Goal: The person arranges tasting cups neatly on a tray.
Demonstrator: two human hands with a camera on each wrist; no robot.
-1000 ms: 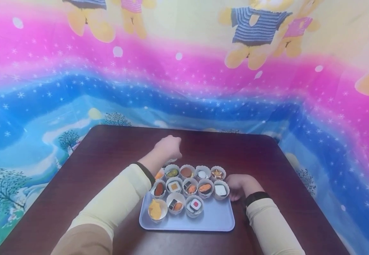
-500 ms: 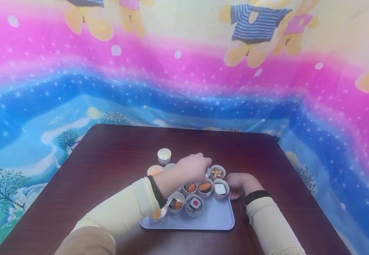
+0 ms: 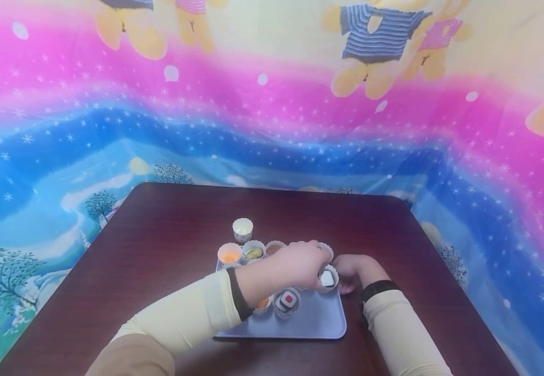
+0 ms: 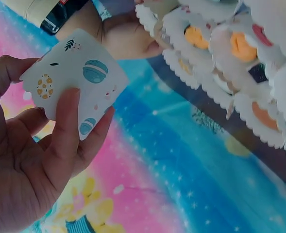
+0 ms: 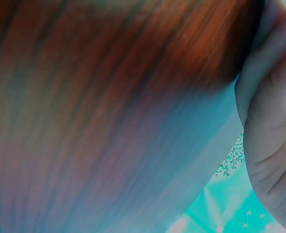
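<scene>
In the left wrist view my left hand (image 4: 41, 155) grips a white paper cup (image 4: 92, 92) printed with macarons and flowers, fingers and thumb around its sides. From the head view, that hand reaches across the right end of the light blue tray (image 3: 321, 316). Close under its fingers stands a scalloped cup with a white piece (image 3: 327, 279). My right hand (image 3: 353, 271) rests on the table against the tray's right side, fingers loosely curled. Other cups hold a sushi roll with a red centre (image 3: 287, 300), an orange piece (image 3: 230, 256) and a green piece (image 3: 254, 253); my left forearm hides several.
One white cup (image 3: 242, 230) stands alone on the table behind the tray. The dark red-brown table (image 3: 173, 224) extends around the tray on all sides. A colourful cloth with bears and snowflakes (image 3: 272, 115) hangs behind it.
My left hand has let go of the white cup behind the tray and moved right across the tray, where it now grips another cup. The right hand has stayed in place.
</scene>
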